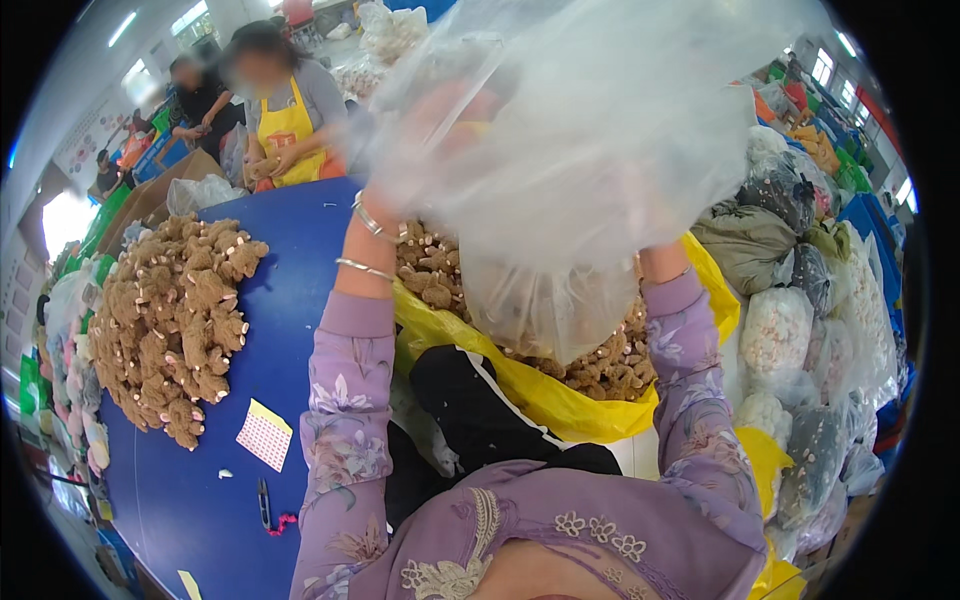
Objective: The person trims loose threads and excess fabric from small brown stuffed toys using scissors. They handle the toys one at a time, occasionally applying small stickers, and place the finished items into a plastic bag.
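A large clear plastic bag (580, 130) is spread in the air before me, raised between both my hands. My left hand (425, 140), with bracelets at the wrist, holds its left side; the fingers are blurred behind the film. On the other side my right hand (648, 205) grips the bag, mostly veiled by the cloudy plastic. The lower part of the clear bag hangs over a yellow bag (540, 395) that lies open below. Small brown plush toys (620, 365) fill the yellow bag, partly hidden by the clear plastic.
A heap of brown plush toys (170, 320) covers the left of the blue table (300, 225). Nearer lie a sticker sheet (265, 435) and small snips (264, 503). A co-worker in a yellow apron (288, 135) stands across the table. Stuffed bags (778, 330) pile up at right.
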The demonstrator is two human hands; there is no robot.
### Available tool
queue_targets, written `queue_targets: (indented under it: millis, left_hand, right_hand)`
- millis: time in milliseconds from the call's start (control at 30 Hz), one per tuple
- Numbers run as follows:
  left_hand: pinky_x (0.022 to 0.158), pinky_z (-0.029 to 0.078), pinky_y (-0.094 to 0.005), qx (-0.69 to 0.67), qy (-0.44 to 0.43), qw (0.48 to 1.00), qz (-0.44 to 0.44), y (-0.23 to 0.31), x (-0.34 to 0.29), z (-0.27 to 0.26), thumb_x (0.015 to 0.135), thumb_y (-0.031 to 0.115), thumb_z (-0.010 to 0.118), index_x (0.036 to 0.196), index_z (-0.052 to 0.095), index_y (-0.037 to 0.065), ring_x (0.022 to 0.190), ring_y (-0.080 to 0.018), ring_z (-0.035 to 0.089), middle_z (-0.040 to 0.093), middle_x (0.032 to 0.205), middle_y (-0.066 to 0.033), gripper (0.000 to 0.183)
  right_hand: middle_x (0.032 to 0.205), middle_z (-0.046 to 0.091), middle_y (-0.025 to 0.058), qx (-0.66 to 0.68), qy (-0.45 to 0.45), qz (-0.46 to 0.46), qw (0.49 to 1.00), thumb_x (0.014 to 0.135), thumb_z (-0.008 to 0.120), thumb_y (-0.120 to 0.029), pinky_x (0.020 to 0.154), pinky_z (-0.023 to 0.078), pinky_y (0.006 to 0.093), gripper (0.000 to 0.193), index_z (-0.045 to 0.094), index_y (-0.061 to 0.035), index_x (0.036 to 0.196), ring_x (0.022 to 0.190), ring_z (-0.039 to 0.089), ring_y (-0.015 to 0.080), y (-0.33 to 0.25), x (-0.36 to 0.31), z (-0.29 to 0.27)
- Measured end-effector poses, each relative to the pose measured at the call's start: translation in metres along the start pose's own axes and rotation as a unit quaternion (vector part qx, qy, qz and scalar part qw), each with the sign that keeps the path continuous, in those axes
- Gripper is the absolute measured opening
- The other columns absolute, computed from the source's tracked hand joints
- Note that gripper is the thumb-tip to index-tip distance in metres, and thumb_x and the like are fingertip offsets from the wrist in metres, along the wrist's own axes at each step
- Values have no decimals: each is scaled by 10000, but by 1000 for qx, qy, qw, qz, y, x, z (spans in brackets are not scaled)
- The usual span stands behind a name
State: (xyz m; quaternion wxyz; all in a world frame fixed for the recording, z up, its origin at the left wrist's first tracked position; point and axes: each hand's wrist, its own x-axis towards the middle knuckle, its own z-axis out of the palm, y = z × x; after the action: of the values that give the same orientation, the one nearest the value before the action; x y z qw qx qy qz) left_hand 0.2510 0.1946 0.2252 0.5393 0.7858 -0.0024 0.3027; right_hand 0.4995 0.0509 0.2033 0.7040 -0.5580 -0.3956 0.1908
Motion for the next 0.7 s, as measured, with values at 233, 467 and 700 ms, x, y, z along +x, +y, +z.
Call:
queue_targets:
  millis: [233,467,700]
  left_hand:
    - [1061,376,-387,233,22,971,-48,-69,-32,59,848,293,671,1424,276,0,1224,-264,489,488,1350,-172,757]
    - [1036,400,-378,-308,277,892,-179,-96,-81,44,912,339,579,1356,416,24,1169,-244,518,534,1299,-141,568]
    - [924,504,-364,-475,235,827,-187,-111,-135,57,976,376,469,1321,449,1,1088,-236,570,556,1247,-163,509]
  right_hand:
    - [792,589,40,61,-205,77,974,868,582,-290,583,426,293,266,582,-55,992,663,535,160,-48,5,78]
    - [605,523,-22,-177,-270,76,944,939,486,-290,461,356,219,278,636,-75,847,469,422,82,-18,18,52]
    - [899,652,64,-130,-229,193,945,985,432,-345,647,510,273,391,656,-24,976,788,611,125,45,8,7]
